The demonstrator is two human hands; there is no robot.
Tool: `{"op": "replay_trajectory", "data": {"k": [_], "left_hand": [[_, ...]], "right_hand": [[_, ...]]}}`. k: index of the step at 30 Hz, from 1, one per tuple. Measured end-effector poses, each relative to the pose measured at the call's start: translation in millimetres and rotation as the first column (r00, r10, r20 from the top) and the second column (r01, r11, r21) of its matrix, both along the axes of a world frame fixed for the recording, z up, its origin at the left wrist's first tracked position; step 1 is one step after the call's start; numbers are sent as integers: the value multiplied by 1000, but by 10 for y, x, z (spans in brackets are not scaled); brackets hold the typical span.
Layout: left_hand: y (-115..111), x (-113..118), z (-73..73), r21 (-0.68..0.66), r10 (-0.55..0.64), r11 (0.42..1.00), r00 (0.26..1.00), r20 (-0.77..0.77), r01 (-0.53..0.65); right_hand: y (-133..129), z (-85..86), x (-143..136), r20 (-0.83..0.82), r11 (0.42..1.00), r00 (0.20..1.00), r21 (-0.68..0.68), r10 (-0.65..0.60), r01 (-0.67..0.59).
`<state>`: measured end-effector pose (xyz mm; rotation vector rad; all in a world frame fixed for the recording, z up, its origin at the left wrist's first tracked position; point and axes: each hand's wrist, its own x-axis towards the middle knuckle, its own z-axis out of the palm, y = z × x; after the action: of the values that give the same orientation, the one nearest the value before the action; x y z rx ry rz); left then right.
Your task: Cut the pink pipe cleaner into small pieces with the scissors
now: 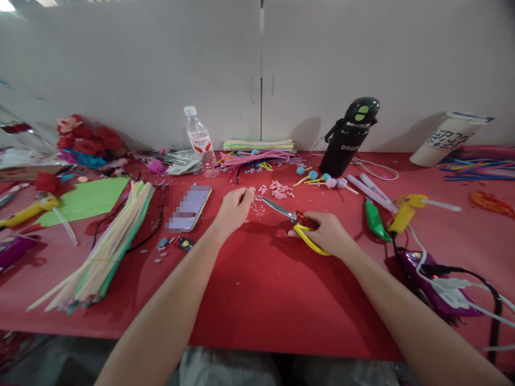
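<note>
Right hand [329, 234] grips scissors [280, 208] pointing toward left hand [236, 208].

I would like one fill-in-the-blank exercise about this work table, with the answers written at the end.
1. The scissors are in the person's ____ hand.
2. The plastic bottle has a ____ cap.
3. The flask is mostly ____.
4. The table top is ____.
Missing words: right; white; black; red.

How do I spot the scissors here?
On the red table, find the black flask, then look nearer, to the right hand. It holds the scissors, yellow and red at the handles; pointed metal blades set them apart from the nearby yellow glue gun.
</note>
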<state>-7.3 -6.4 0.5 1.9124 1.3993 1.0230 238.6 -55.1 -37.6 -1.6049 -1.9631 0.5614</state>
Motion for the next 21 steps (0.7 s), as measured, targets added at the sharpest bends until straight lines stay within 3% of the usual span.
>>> {"op": "replay_trajectory", "data": {"k": [21], "left_hand": [[9, -1, -15, 2, 10, 1000, 1000, -25, -10]], "right_hand": [[-1, 3, -2, -14, 1000, 1000, -14, 9, -9]]}}
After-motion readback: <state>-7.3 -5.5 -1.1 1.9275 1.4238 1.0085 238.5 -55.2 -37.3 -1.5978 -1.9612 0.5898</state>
